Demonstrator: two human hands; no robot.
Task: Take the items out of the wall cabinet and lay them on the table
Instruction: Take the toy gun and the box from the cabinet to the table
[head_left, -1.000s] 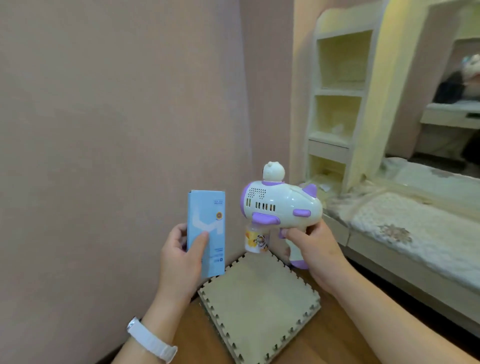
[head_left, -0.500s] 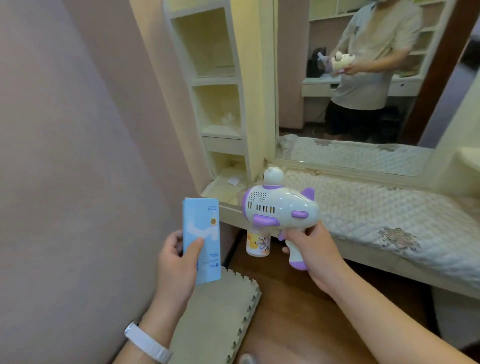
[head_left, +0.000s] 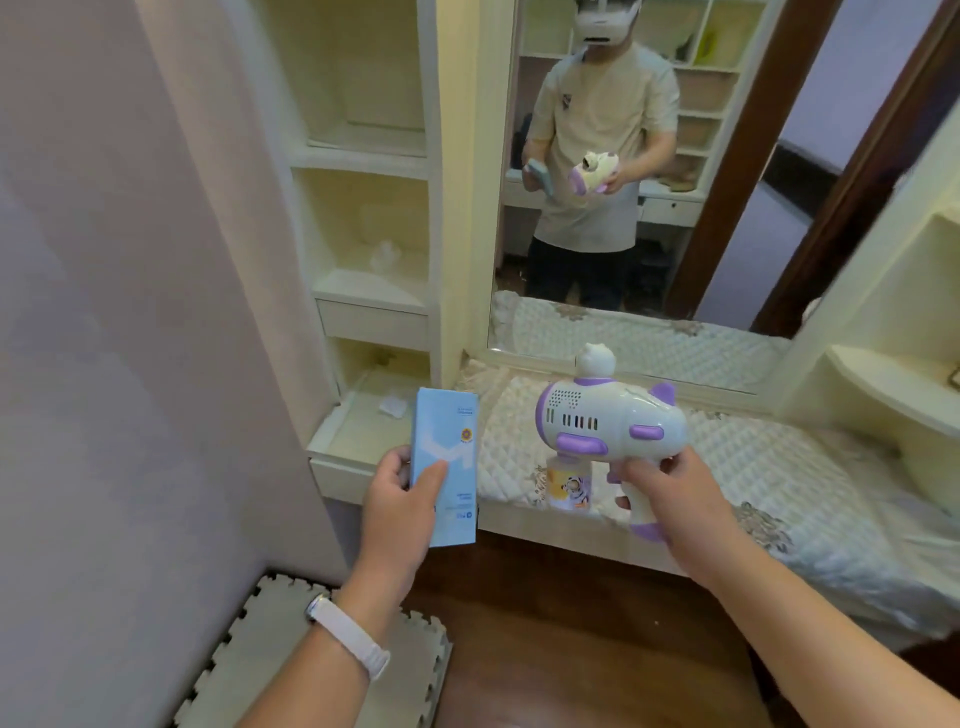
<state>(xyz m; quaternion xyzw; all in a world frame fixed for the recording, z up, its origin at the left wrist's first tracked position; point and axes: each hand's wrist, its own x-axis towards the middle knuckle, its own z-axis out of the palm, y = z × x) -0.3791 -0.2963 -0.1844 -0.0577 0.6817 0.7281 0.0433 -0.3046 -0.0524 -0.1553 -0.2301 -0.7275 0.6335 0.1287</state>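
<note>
No legible text on box (head_left: 447, 467)

My box (head_left: 447, 467) is pale blue with a white zigzag; my toy gun (head_left: 613, 423) is white (purple trim); the cloth (head_left: 779, 467) is cream, quilted.

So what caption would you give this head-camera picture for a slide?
Left hand holds a blue box, right hand a toy gun, facing a mirror above a quilted table.
</note>
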